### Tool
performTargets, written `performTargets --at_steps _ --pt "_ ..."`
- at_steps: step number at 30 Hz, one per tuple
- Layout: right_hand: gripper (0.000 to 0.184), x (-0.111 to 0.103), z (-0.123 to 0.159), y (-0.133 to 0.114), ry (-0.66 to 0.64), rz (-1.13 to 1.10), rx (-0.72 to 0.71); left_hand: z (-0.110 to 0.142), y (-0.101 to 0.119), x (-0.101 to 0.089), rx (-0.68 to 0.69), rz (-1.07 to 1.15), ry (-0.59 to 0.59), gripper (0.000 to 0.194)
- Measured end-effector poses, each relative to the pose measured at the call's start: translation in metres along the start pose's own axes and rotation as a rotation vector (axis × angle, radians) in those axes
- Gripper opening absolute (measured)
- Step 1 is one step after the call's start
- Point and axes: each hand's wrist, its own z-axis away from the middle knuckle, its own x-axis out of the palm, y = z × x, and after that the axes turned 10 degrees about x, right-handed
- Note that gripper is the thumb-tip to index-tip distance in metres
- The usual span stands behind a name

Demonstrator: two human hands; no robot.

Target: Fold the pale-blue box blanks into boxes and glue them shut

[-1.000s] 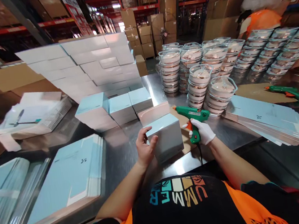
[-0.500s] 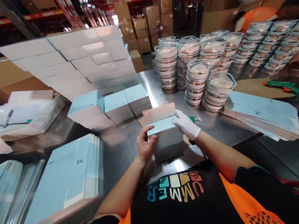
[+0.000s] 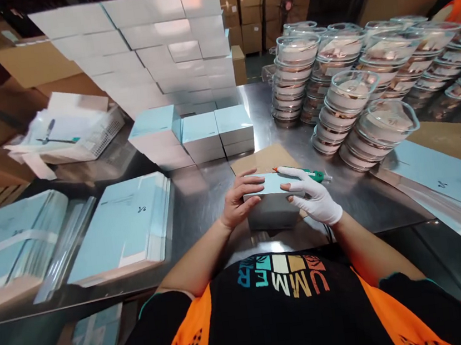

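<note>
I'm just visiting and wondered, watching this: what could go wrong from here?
The glue gun lies just behind the box, its tip close to the bare left hand; if hot, it might burn a finger.
The right hand reaches over the gun and could knock it.
The front stack of clear bowls looks tilted, so a bump might topple it.

2 hands: 1 left hand [image 3: 241,200], 1 right hand [image 3: 317,201]. 1 box [image 3: 272,209] between them. 3 short box stacks [image 3: 200,134], 1 basket [image 3: 103,140], 2 green glue guns [image 3: 317,176]. 4 piles of flat blue cardboard [image 3: 113,223], 1 below the desk [image 3: 195,205].
</note>
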Motion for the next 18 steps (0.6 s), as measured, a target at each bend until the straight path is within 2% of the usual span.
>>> performTargets --at_steps 4,8,9,10,13,14,16,18 --pt "0.026 0.001 -0.002 -0.002 0.003 0.025 -0.008 0.001 0.001 0.003 -0.003 0.000 0.051 0.044" --pt "0.023 0.006 0.003 -0.005 0.039 0.017 -0.024 0.003 -0.001 0.006 -0.001 0.023 0.086 0.040" --pt "0.022 0.007 0.004 -0.006 0.075 0.005 -0.016 0.005 -0.002 0.006 -0.026 0.045 0.117 0.043" --pt "0.021 0.008 0.005 -0.007 0.134 -0.017 -0.003 0.007 -0.004 0.006 -0.071 0.078 0.165 0.055" --pt "0.028 0.008 0.000 -0.006 0.447 -0.116 0.085 0.020 -0.008 0.006 -0.367 0.217 0.297 0.115" --pt "0.035 0.007 -0.004 -0.005 0.553 -0.145 0.132 0.027 -0.008 0.007 -0.503 0.285 0.297 0.125" --pt "0.053 0.006 -0.015 -0.001 0.688 -0.171 0.221 0.039 -0.006 0.012 -0.754 0.451 0.220 0.121" --pt "0.074 0.006 -0.028 0.005 0.724 -0.201 0.247 0.044 -0.002 0.018 -0.879 0.590 0.188 0.103"
